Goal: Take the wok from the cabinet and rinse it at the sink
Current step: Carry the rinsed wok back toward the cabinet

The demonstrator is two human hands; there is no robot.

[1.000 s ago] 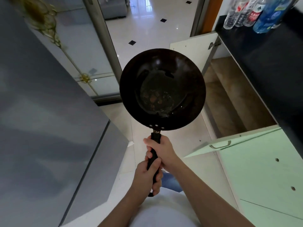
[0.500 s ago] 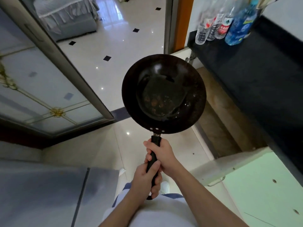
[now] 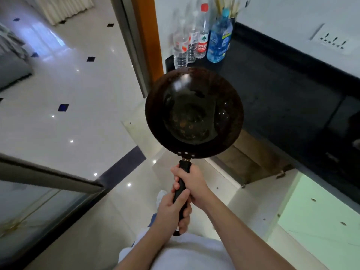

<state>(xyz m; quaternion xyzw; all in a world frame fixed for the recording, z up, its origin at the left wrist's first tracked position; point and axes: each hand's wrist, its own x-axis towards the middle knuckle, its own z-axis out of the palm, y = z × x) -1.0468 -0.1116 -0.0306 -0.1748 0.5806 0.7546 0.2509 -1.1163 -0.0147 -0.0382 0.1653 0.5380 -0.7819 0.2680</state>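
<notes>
two hands on one handle: the right hand (image 3: 194, 182) wraps the black handle (image 3: 184, 166) up near the wok's neck, fingers curled round it. the left hand (image 3: 170, 211) grips the same handle just behind it, toward the body, thumb laid along the top. the wok (image 3: 194, 114) sticks out straight ahead of both hands, held in the air over the floor, bowl facing up, approx level. it's dark inside w/ brownish specks near the bottom, a rusty rim, and 3 rivets where the handle joins. beyond the wok and off to the right of the hands runs a black countertop (image 3: 282, 94). at its far end stand clear plastic bottles (image 3: 194, 39), one w/ a red cap, and a blue bottle (image 3: 219, 39) just beside them. under the counter, right of the right hand, an open cabinet (image 3: 253, 162) shows a brown interior, w/ a pale green door (image 3: 321, 211) on its near side. a wall socket (image 3: 331, 42) sits above the counter, far right. left of the hands is a glossy white floor (image 3: 78, 94) w/ small dark diamond tiles, and a grey door frame (image 3: 48, 176) cuts across low on that side. a white shirt (image 3: 194, 254) shows below the forearms.
</notes>
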